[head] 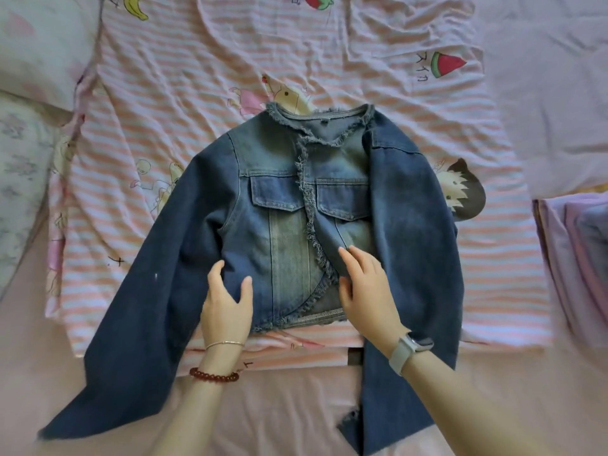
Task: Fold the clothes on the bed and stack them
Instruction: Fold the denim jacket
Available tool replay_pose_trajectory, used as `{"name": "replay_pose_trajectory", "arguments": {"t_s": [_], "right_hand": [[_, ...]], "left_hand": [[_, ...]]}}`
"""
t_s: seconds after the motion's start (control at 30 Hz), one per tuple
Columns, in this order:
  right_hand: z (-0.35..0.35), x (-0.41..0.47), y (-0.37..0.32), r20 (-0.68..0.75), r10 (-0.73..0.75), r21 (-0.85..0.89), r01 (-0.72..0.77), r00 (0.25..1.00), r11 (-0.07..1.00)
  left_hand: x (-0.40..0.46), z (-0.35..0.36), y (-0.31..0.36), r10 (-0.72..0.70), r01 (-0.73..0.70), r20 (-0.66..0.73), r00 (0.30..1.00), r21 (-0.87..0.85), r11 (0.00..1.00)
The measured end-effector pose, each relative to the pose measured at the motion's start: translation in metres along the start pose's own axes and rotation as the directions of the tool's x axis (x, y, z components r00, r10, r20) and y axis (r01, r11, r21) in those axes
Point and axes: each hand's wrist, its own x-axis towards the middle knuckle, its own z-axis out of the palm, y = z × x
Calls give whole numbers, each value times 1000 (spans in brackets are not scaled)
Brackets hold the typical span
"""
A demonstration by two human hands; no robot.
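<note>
Folded pile [579,258] cut off right.

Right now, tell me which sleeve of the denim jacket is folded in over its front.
The right sleeve: it covers that side of the denim jacket beside the right hand. The left sleeve lies spread outward on the bed.
</note>
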Motion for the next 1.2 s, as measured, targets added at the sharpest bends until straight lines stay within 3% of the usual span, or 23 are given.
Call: {"name": "replay_pose_trajectory", "arguments": {"t_s": [0.1,0.17,0.27,0.33,0.4,0.47,0.53,0.6,0.73,0.83,0.93,1.03,1.1,1.2], "right_hand": [[3,-9,11,36,16,-279,-5,999,960],[0,-9,17,34,52,-362,-36,998,931],[0,-6,19,32,70,-381,-53,997,923],[4,-4,17,59,62,-379,-35,996,925],[6,-3,14,81,44,-361,-12,996,932],[6,-3,11,53,3,-317,14,999,948],[4,-6,11,-17,-46,-230,41,999,972],[-2,-14,11,-124,-41,-170,20,991,985],[-13,-36,24,-282,218,-159,-270,934,950],[-14,-43,30,-103,558,-137,-567,824,812],[-9,-44,36,22,629,-175,-616,777,768],[-28,-44,47,48,688,90,-689,724,719],[-58,-46,67,19,722,228,-706,691,670],[-119,-44,102,-115,754,233,-720,647,653]], "left_hand": [[-6,-1,-4,33,-34,-37,999,-25,999],[-11,-5,-4,97,-100,-100,990,-29,995],[-23,-5,-7,199,-195,-12,980,151,969],[-20,-5,-14,113,-152,141,984,313,937],[-11,-11,-16,-13,-36,166,986,290,957],[-3,-18,-14,-65,44,94,993,209,977],[-3,-20,-13,11,-22,43,999,283,959],[-9,-13,-14,207,-201,23,978,360,911],[-27,17,4,454,-466,133,881,411,783],[-33,41,26,487,-571,299,821,434,697],[-27,63,49,492,-702,504,710,459,544],[-15,81,72,487,-772,600,635,510,380],[-5,93,79,419,-761,638,646,492,423],[-6,98,87,321,-696,635,703,518,498]]}}
